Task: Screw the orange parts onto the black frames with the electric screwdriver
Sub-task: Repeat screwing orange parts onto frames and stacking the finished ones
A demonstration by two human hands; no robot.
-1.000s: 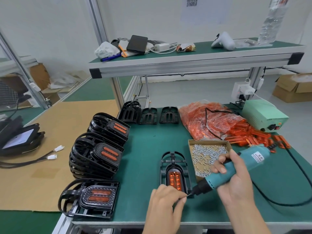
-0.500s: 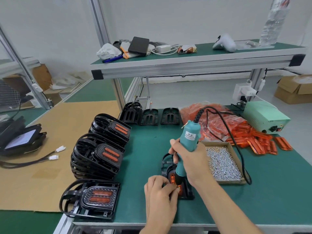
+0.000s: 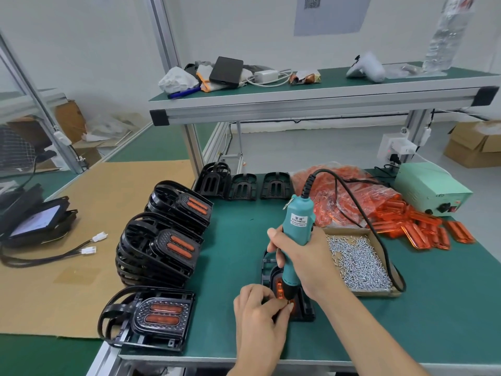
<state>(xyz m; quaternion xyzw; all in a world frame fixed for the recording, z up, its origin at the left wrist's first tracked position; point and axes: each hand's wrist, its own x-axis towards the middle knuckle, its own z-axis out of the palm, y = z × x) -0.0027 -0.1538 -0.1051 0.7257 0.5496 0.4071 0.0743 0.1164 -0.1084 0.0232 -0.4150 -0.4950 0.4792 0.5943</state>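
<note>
Teal screwdriver [image 3: 294, 234] upright on ribbed black frame [image 3: 305, 308]

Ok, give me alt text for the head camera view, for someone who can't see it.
A right hand holds a teal electric screwdriver upright on an orange part in a black frame on a green bench, while the left hand pinches at its tip. A box of screws sits right, finished frames left.

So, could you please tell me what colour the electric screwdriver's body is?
Teal, with a black cord; the electric screwdriver shows clearly in the head view.
</note>
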